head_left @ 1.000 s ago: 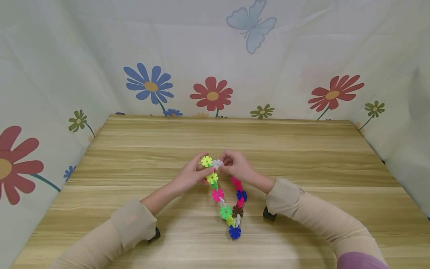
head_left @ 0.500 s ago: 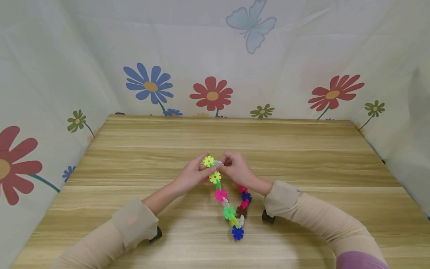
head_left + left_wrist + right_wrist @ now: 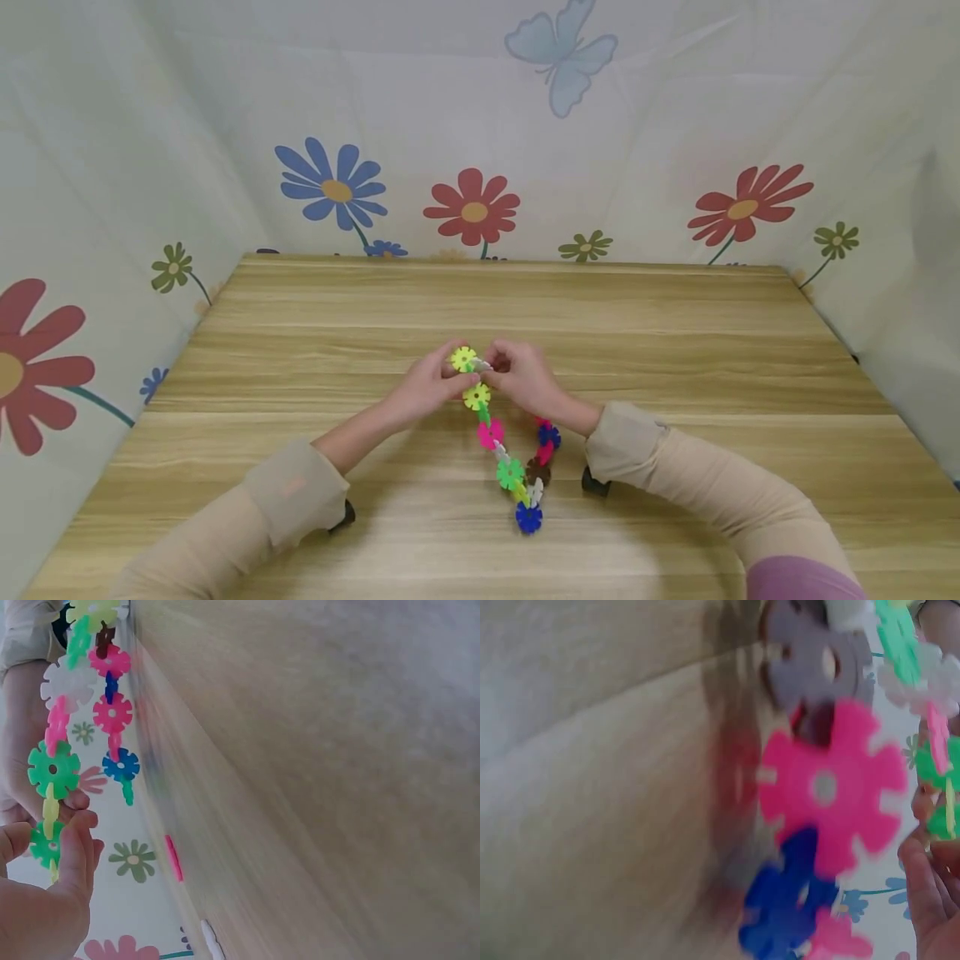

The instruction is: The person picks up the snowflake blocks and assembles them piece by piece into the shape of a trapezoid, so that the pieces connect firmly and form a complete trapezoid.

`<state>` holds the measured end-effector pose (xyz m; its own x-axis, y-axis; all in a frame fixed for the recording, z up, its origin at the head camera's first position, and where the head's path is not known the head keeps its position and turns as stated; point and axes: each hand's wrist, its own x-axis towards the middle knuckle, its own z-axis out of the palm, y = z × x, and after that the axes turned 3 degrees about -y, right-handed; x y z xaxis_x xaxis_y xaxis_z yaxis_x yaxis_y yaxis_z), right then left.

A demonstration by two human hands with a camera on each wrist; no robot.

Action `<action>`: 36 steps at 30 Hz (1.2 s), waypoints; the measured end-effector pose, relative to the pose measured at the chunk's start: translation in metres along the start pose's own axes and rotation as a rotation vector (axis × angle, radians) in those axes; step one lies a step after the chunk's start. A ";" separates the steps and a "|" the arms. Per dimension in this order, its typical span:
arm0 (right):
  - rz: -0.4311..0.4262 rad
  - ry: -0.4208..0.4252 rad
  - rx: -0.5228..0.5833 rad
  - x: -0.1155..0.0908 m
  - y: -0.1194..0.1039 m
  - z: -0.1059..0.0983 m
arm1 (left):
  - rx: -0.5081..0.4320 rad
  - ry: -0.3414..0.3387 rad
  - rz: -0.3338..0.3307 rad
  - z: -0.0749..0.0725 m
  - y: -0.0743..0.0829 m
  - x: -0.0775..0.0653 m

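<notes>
A chain of interlocking snowflake discs (image 3: 511, 474) in several colours hangs in a narrow loop over the table, with a blue disc (image 3: 528, 517) at its bottom. My left hand (image 3: 423, 392) pinches the upper left part of the chain, close to two yellow discs (image 3: 476, 396). In the left wrist view its fingers are on a green disc (image 3: 45, 841). My right hand (image 3: 527, 383) pinches a white disc (image 3: 481, 364), seen nearly edge-on, at the joint beside the top yellow disc. The right branch passes behind the right hand, where its upper end is hidden.
The wood-grain table (image 3: 360, 317) spreads around both hands. A thin pink piece (image 3: 174, 858) and a white piece (image 3: 213, 941) show at the table surface in the left wrist view. Behind stands a flower-printed curtain (image 3: 420, 108). Dark wrist devices (image 3: 596, 482) sit under the sleeves.
The white disc has turned from face-on to nearly edge-on in the right fingers. The hanging chain has swung slightly right, then a little back left. Both hands keep their hold.
</notes>
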<state>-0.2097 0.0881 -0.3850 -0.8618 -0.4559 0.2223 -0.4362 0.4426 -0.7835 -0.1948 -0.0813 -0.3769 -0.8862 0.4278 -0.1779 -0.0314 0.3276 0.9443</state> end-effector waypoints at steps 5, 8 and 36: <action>-0.040 -0.152 0.005 0.001 0.000 -0.006 | 0.037 0.002 -0.021 -0.005 -0.006 -0.003; -0.045 -0.247 0.035 0.003 0.001 -0.010 | 0.049 -0.005 -0.021 -0.013 -0.010 -0.004; 0.134 -0.532 -0.202 0.053 0.033 0.005 | 0.034 -0.137 -0.053 -0.059 -0.021 -0.016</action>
<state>-0.2679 0.0743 -0.4021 -0.6871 -0.6878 -0.2341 -0.4180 0.6378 -0.6469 -0.2068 -0.1446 -0.3775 -0.8122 0.5194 -0.2655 -0.0586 0.3801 0.9231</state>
